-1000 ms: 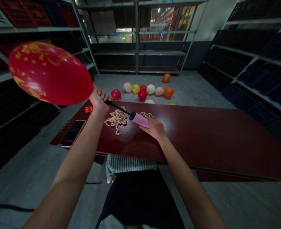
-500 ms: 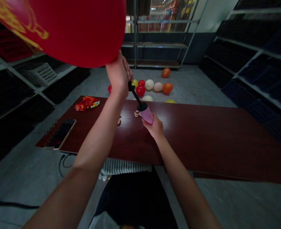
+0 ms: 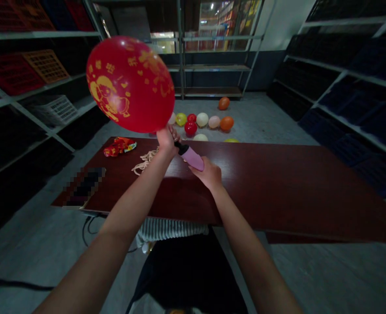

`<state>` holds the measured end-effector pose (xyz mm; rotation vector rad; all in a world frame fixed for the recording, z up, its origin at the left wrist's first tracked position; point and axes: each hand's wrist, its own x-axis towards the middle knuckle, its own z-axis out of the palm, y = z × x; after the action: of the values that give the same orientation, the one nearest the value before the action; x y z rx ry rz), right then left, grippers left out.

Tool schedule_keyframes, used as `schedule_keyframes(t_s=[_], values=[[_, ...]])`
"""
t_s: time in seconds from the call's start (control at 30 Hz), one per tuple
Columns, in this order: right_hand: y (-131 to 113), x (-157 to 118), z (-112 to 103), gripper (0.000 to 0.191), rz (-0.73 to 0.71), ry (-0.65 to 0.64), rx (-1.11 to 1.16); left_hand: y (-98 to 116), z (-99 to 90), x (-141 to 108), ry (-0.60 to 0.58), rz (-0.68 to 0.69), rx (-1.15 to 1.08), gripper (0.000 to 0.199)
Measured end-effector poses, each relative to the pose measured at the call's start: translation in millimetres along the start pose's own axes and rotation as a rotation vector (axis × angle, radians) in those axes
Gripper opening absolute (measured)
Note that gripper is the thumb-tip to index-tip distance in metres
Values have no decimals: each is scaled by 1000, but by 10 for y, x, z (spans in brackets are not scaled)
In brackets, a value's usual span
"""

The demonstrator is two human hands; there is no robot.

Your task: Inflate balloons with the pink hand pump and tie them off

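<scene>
A red balloon (image 3: 130,84) printed with a gold cartoon figure and patterns is fully inflated above the table. My left hand (image 3: 166,141) grips its neck around the black nozzle of a pink hand pump (image 3: 192,158). My right hand (image 3: 209,174) wraps the pink pump body, whose black shaft barely shows. Both hands are above the dark red wooden table (image 3: 271,187), not touching it. Nearest them on it lies a heap of pale twisted strips (image 3: 143,162), and a red-and-gold packet (image 3: 119,146) lies beyond it.
A phone (image 3: 84,187), pixelated, lies at the table's left edge. Several coloured balloons (image 3: 193,126) lie on the concrete floor beyond the table. Metal shelves with dark crates line the left, right and back. Cables run along the floor at lower left.
The balloon has swung from close overhead to farther out and lower, now wholly visible. The pump's black shaft shows much shorter than a second ago. Both hands keep their hold.
</scene>
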<state>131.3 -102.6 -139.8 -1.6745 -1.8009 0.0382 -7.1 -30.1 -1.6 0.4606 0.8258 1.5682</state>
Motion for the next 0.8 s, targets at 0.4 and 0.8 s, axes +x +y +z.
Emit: schedule_keyframes(t_s=[0.4, 0.8], values=[[-88, -59, 9, 53, -219, -27, -55, 761, -718, 116, 127, 113, -174, 47], [37, -38, 56, 58, -146, -9, 153, 1234, 64, -356, -119, 340, -57, 56]])
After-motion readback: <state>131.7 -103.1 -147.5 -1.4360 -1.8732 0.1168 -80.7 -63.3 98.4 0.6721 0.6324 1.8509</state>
